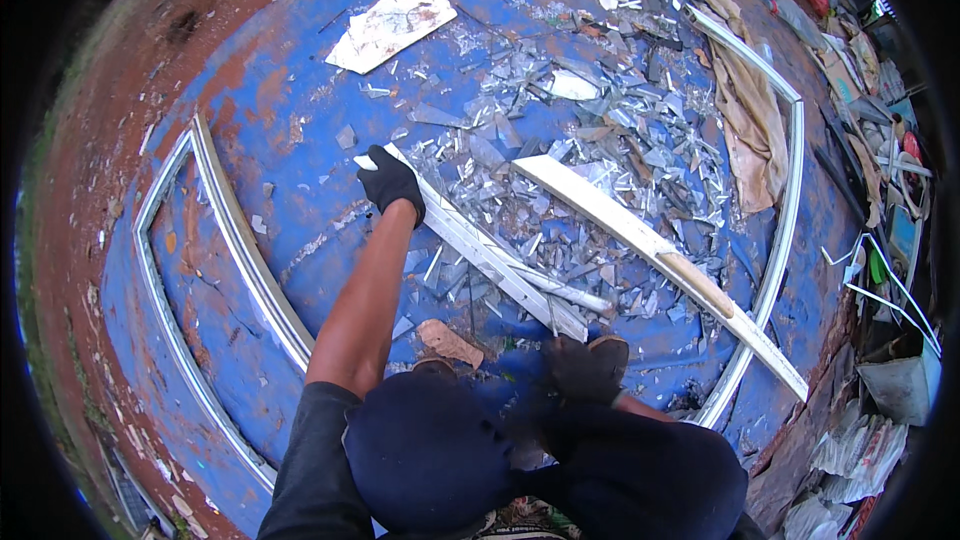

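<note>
My left hand (391, 185), in a black glove, is closed around the far end of a white frame strip (480, 255). This strip slants from that hand down toward my feet, and a second thin white strip (570, 290) runs along it to the right. At the near end of the strip is my right hand (583, 370), also gloved in black and closed. A thin rod-like piece (553, 318) shows just beyond its fingers; blur hides what it is. Broken glass (640, 140) lies around and beyond the strip.
A blue tarp (300, 50) covers the ground. White bent frames lie left (150, 240) and right (795, 170), with a wide white strip (650, 250) crossing the right one. Brown cloth (750, 130), a white panel (392, 30) and piled scrap (890, 140) lie farther out.
</note>
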Demonstrator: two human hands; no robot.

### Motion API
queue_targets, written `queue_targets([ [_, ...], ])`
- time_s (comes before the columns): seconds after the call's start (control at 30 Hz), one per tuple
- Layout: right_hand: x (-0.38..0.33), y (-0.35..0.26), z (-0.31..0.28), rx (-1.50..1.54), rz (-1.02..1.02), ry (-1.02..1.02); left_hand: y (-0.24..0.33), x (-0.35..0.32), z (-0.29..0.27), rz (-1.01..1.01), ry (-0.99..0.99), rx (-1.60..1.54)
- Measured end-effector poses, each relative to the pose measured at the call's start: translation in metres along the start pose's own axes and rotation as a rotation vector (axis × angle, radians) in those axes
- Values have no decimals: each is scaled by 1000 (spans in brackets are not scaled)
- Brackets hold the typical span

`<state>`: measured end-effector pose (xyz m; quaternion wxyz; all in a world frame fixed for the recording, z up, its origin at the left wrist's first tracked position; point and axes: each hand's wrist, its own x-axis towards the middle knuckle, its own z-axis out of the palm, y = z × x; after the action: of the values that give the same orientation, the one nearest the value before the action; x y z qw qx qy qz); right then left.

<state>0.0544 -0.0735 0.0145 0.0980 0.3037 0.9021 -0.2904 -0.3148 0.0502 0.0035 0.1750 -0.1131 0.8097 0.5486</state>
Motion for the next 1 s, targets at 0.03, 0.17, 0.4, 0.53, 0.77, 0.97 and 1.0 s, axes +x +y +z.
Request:
queue_targets([
  [0.03, 5, 7, 32, 15, -22, 74, 3, -4, 8, 2, -5, 22],
  [0.17, 62, -46, 37, 706, 144, 61, 2, 8, -6, 42, 41, 72],
  [0.4, 14, -34, -45, 342, 85, -293, -6, 12, -5, 26, 13, -52],
  [0.53, 22, -57, -123, -100, -132, 411, -10, 18, -10, 57, -8, -118],
  [0.77, 91, -8, -115, -73, 72, -133, -25, 31, -4, 62, -87, -299],
  [0.97, 104, -24, -163, -347, -72, -231, -27, 44, -7, 104, -92, -272],
  [1.0, 105, -25, -175, -393, -106, -256, -24, 39, -3, 138, -72, -226],
])
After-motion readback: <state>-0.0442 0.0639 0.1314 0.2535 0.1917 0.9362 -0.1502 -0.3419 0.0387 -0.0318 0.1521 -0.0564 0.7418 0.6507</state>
